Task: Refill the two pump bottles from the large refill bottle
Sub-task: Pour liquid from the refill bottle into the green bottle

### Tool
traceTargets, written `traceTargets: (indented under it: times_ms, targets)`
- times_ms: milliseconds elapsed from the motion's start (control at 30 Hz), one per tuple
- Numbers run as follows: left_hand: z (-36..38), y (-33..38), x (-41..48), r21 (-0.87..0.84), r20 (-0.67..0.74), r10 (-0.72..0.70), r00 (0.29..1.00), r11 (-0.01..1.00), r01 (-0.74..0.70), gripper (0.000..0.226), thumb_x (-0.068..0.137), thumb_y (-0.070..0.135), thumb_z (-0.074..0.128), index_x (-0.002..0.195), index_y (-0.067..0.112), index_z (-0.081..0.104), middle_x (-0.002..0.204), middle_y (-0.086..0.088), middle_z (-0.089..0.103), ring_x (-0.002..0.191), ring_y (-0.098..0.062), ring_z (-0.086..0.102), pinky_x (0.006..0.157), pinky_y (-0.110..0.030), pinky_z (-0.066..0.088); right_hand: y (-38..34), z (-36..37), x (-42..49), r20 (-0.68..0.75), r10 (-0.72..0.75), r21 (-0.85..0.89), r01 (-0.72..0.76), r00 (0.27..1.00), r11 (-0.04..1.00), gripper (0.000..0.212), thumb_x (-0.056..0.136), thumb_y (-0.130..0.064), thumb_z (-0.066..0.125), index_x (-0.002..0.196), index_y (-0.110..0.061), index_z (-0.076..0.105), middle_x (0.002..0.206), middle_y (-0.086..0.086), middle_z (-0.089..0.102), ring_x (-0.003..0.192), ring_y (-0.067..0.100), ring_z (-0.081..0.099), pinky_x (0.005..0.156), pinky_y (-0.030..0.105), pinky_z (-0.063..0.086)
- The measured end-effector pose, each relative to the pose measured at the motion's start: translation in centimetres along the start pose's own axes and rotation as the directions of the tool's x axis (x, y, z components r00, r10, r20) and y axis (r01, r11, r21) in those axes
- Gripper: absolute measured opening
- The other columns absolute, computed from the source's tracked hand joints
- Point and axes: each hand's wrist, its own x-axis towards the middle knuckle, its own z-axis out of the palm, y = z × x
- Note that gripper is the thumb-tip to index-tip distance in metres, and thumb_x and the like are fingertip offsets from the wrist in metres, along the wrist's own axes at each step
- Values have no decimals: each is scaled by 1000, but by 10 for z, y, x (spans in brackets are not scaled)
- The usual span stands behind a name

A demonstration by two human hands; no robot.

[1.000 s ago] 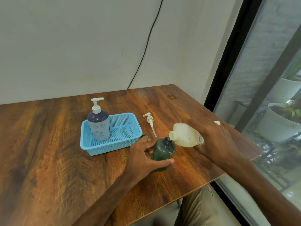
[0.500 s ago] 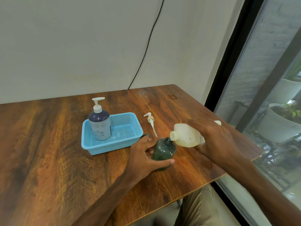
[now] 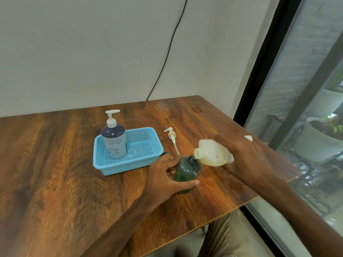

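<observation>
A dark green pump bottle (image 3: pixel 186 172) stands open on the wooden table (image 3: pixel 55 182) with its pump removed. My left hand (image 3: pixel 164 179) grips its body from the left. My right hand (image 3: pixel 246 156) holds the large cream refill bottle (image 3: pixel 210 153) tipped on its side, its mouth right at the green bottle's neck. The green bottle's cream pump (image 3: pixel 172 139) lies on the table behind. A second pump bottle (image 3: pixel 114 138), dark blue on top and pale grey with flowers, stands with its pump on in the left of a light blue basket (image 3: pixel 148 160).
A small dark cap (image 3: pixel 166 153) lies by the basket's right corner. The table's right edge runs along a window with a black frame (image 3: pixel 259 71); white plant pots (image 3: pixel 323 140) stand outside. A black cable (image 3: pixel 167 52) hangs down the wall.
</observation>
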Motion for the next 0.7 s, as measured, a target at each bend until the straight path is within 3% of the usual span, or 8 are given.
traceTargets:
  times_ms: [500,700]
  targets:
    - [0,-3,-1,-20,-5,-2,1000,1000,2,69,59,58,95,121,49,65,90,8,62,84,-12,59,64,-19,52,1,2,2,10,14,2,-14,1000,1000,78,65,-20,93,134,-32,57,129,-3,67,126,27,57,87,53,54]
    - [1,-3,0,-10,-8,10,1000,1000,-10,70,59,56,96,122,46,67,89,7,61,83,-11,58,64,-12,47,2,3,1,7,15,3,-15,1000,1000,78,64,-18,93,133,-29,58,129,0,67,125,30,58,88,54,52]
